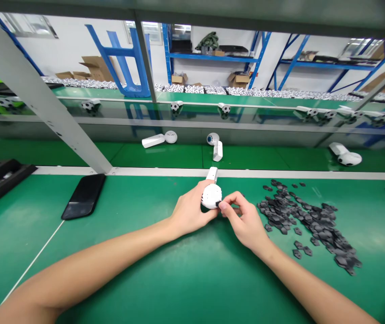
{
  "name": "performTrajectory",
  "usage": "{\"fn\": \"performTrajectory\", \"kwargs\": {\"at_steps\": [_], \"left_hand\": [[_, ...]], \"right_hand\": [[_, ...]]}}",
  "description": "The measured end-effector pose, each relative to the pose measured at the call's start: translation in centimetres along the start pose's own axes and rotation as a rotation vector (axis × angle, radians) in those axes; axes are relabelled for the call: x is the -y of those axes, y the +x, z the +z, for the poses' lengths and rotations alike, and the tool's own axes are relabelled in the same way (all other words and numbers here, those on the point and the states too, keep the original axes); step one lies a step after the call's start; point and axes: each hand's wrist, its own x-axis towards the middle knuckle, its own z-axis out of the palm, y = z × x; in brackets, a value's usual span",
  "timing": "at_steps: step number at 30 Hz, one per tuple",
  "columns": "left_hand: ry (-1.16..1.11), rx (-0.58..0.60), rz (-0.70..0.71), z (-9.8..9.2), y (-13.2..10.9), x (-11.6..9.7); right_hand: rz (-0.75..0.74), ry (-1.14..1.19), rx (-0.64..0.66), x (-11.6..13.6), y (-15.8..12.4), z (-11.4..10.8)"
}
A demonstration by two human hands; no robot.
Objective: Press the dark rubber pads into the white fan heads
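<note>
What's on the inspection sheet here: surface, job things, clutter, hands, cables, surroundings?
Surface: green tabletop, loose black pieces scattered at right.
Job things: white device, small black piece at its edge.
Clutter: dark phone and black object at left.
Hands: left hand grips white device; right hand's fingers pinch small black piece.
Cables: thin white line by dark phone; cord or marking unclear.
Surroundings: other white devices beyond rail, blue stool, blue shelving.
</note>
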Motion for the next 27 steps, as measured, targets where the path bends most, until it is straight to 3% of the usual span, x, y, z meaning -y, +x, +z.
{"fn": "performTrajectory", "kwargs": {"at_steps": [7, 20, 24, 27], "left_hand": [[-0.11, 0.132, 0.089, -0.2, 0.0, 0.6], [-0.078, 0.127, 0.104, -0.4, -0.1, 0.6], [-0.189, 0.089, 0.054, -0.2, 0.2, 1.0], [-0.24, 0.064, 0.004, -0.3, 0.4, 1.3]], "right_hand": [[-0.046, -0.136, -0.034, 0.3, 0.1, -0.1], [-0.101, -0.231, 0.031, -0.4, 0.5, 0.1], [-0.198, -0.3, 0.255, 0.3, 1.4, -1.9], [-0.113, -0.351, 0.341, 0.7, 2.3, -5.5]]}}
